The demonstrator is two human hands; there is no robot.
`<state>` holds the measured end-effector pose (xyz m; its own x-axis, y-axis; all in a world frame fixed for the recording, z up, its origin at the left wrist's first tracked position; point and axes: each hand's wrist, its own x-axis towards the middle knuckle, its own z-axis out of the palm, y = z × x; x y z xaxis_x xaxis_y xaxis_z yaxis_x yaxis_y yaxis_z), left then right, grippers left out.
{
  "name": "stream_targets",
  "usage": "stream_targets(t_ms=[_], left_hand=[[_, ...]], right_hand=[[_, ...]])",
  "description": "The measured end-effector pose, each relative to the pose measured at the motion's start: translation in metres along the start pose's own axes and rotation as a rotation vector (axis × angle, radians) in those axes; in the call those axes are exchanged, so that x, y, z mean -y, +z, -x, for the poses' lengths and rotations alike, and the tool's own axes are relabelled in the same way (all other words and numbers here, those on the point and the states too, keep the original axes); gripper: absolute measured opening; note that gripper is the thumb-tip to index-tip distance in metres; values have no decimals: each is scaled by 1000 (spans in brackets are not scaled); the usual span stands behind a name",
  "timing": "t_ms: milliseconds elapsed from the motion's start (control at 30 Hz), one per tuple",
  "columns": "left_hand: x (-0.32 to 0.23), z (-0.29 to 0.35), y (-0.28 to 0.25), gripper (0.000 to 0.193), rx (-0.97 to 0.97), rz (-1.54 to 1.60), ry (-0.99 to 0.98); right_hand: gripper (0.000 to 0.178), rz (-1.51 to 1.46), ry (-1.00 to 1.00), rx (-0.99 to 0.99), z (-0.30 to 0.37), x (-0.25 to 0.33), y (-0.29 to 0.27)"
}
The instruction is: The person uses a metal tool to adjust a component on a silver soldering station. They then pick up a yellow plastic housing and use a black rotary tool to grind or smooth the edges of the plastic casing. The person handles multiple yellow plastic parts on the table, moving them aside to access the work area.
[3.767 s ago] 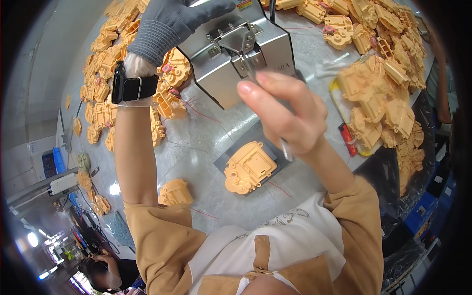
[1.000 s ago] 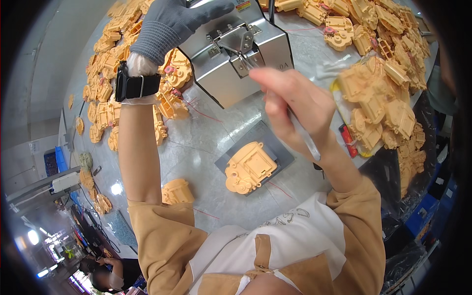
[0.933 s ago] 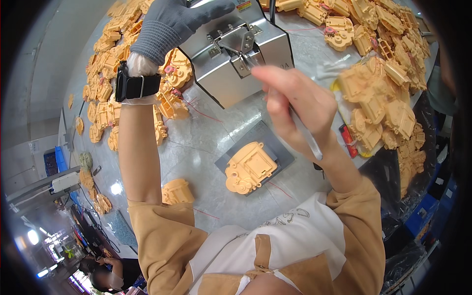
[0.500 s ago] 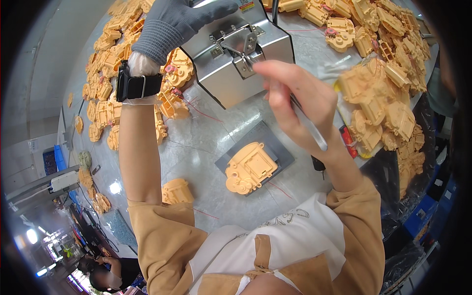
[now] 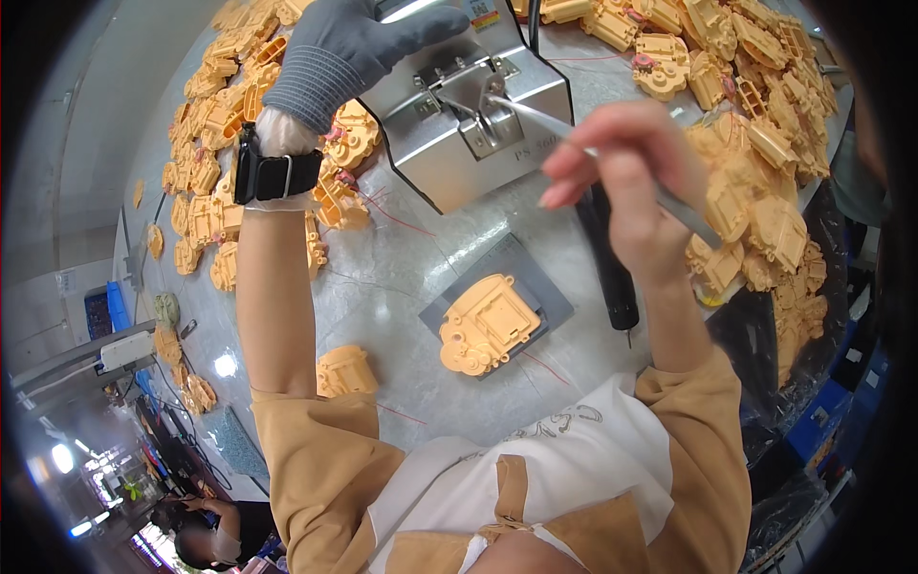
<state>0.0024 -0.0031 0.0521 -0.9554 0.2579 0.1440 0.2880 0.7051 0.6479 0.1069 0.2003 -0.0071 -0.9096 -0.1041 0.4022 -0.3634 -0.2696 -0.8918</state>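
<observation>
Over the metal box [image 5: 469, 134] — tweezers [image 5: 612, 167] pinched in right hand [image 5: 636, 191].

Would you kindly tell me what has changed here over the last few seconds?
The right hand has lifted its tweezers so the tip points into the metal box. The gloved left hand still rests on the box, and the orange housing on its grey plate has not moved.

Left hand [image 5: 349, 48], gloved, arm extended forward, fingers spread. Right hand [image 5: 636, 182], bare, raised, fingers pinched closed.
</observation>
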Motion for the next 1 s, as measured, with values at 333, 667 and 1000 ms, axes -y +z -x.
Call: stream_targets(t_ms=[333,667,1000], left_hand=[[17,49,49,66,-200,-454,352],[1,57,44,69,-276,-417,519],[10,61,42,70,-296,-659,571]], right_hand=[[14,378,-16,-28,33,5,-5],[21,533,-213,91,61,-24,-1],[13,573,-156,190,62,-28,-4]])
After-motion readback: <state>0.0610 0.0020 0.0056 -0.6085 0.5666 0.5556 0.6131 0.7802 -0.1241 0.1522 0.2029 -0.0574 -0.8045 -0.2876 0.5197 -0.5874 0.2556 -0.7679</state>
